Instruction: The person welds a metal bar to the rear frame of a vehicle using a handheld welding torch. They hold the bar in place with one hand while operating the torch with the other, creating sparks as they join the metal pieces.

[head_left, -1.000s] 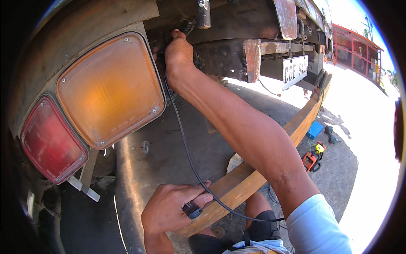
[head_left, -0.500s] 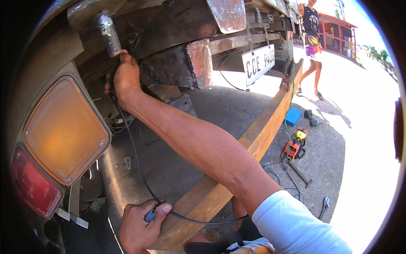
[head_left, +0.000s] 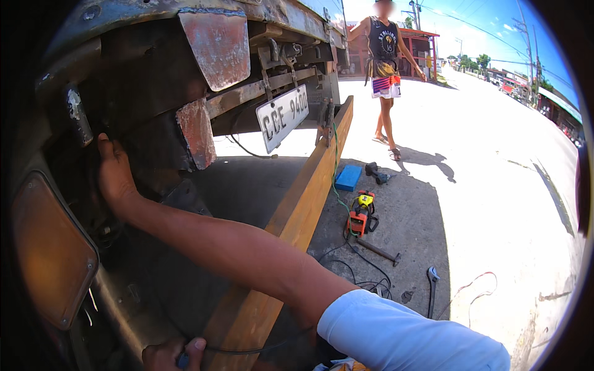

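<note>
My right hand (head_left: 117,176) reaches up under the rear of a weathered vehicle body, its thumb beside the lower end of a worn metal tube (head_left: 78,117). Its fingers are closed and partly lost in shadow, where the black cable runs up to them. At the lower edge, cut off by the frame, my left hand (head_left: 170,355) is closed by the near end of a long wooden beam (head_left: 297,210). It grips the black cable (head_left: 260,349), which crosses the beam, and a small blue-grey end (head_left: 182,360) shows beside the thumb.
An amber lamp (head_left: 52,247) sits at the left; a licence plate (head_left: 283,117) hangs beyond. On the concrete lie a blue box (head_left: 348,177), an orange-and-yellow power tool (head_left: 362,213), a hammer (head_left: 378,251) and a wrench (head_left: 432,290). A person (head_left: 385,55) stands behind.
My view has swung right, so the vehicle and both hands sit farther left and my left hand lower. The person behind has raised an arm toward the vehicle. My right hand stays by the tube.
</note>
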A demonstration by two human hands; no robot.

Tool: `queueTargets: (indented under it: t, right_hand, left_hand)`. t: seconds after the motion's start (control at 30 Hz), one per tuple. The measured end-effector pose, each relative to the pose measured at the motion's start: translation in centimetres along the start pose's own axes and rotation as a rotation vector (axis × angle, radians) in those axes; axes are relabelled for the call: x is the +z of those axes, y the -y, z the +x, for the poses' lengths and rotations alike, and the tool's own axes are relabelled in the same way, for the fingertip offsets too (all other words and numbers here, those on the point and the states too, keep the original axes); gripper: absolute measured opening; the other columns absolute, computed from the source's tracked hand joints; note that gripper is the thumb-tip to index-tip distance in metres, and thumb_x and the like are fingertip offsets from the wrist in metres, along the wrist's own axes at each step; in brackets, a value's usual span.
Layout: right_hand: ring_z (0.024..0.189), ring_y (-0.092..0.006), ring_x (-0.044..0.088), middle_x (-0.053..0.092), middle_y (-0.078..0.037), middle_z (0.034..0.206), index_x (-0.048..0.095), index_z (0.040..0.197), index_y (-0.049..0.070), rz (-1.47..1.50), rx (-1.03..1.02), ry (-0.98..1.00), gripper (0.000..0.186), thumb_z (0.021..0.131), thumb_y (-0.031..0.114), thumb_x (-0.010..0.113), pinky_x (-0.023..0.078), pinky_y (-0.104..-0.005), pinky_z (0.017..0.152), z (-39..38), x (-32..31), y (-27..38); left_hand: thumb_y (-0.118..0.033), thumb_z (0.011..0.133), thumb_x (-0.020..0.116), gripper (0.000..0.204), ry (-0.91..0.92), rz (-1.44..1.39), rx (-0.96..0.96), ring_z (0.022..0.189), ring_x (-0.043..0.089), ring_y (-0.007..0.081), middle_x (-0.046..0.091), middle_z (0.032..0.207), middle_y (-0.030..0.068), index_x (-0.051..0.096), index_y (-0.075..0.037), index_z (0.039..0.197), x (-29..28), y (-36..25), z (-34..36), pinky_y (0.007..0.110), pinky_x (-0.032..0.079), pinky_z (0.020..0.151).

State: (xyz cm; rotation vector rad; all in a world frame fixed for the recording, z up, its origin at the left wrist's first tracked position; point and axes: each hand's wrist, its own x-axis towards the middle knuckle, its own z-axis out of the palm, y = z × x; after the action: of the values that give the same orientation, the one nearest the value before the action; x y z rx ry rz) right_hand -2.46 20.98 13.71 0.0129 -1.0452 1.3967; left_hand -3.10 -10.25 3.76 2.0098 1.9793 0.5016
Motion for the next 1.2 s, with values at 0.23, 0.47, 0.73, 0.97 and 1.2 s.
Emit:
queueTargets:
  t: [0.23, 0.47, 0.73, 0.97, 1.2]
  right_hand:
    - [0.085, -0.0296, 0.071, 0.067, -0.024, 0.126, 0.038, 0.168, -0.001, -0.068, 0.038, 0.096, 0.083, 0.116, 0.064, 0.044, 0.06, -0.0421, 0.073, -0.2, -2.5, -0.9]
    - [0.124, -0.0347, 0.067, 0.067, -0.025, 0.14, 0.048, 0.16, -0.003, -0.084, -0.038, 0.024, 0.077, 0.118, 0.061, 0.042, 0.051, -0.0445, 0.111, -0.1, -3.4, -1.0]
    - [0.091, -0.0263, 0.069, 0.069, -0.015, 0.109, 0.062, 0.135, 0.002, -0.113, -0.107, -0.046, 0.065, 0.118, 0.06, 0.04, 0.055, -0.0407, 0.077, 1.1, -3.8, -2.5]
    - [0.1, -0.0275, 0.065, 0.067, -0.016, 0.118, 0.059, 0.141, 0.001, -0.124, -0.094, -0.028, 0.065, 0.119, 0.059, 0.038, 0.052, -0.0411, 0.087, 0.7, -3.6, -1.6]
    - [0.08, -0.0222, 0.067, 0.068, -0.012, 0.099, 0.063, 0.13, 0.003, -0.117, -0.066, -0.046, 0.063, 0.119, 0.059, 0.036, 0.056, -0.0398, 0.068, 0.1, -3.5, -1.1]
  left_hand:
    - [-0.058, 0.111, 0.06, 0.066, -0.012, 0.086, 0.031, 0.1, 0.064, 0.0612, 0.068, 0.094, 0.038, 0.077, 0.005, 0.103, 0.0, 0.3, -0.2, 0.059, 0.051, 0.08]
    - [-0.059, 0.112, 0.059, 0.067, -0.015, 0.106, 0.121, 0.096, 0.065, 0.0606, 0.069, 0.091, 0.0359, 0.076, 0.005, 0.097, 0.0, 0.5, -0.2, 0.062, 0.05, 0.079]
    - [-0.058, 0.112, 0.058, 0.067, -0.025, 0.118, 0.147, 0.092, 0.066, 0.0599, 0.07, 0.09, 0.035, 0.074, 0.003, 0.092, 0.2, 0.6, -0.2, 0.062, 0.05, 0.079]
    - [-0.058, 0.112, 0.058, 0.064, -0.029, 0.14, 0.12, 0.09, 0.066, 0.0586, 0.07, 0.089, 0.0332, 0.075, 0.002, 0.093, 0.0, 0.4, -0.3, 0.06, 0.051, 0.079]
    - [-0.056, 0.112, 0.058, 0.062, -0.042, 0.168, 0.138, 0.088, 0.069, 0.0557, 0.071, 0.089, 0.0315, 0.077, 0.0, 0.095, 0.3, 0.7, -0.3, 0.059, 0.052, 0.079]
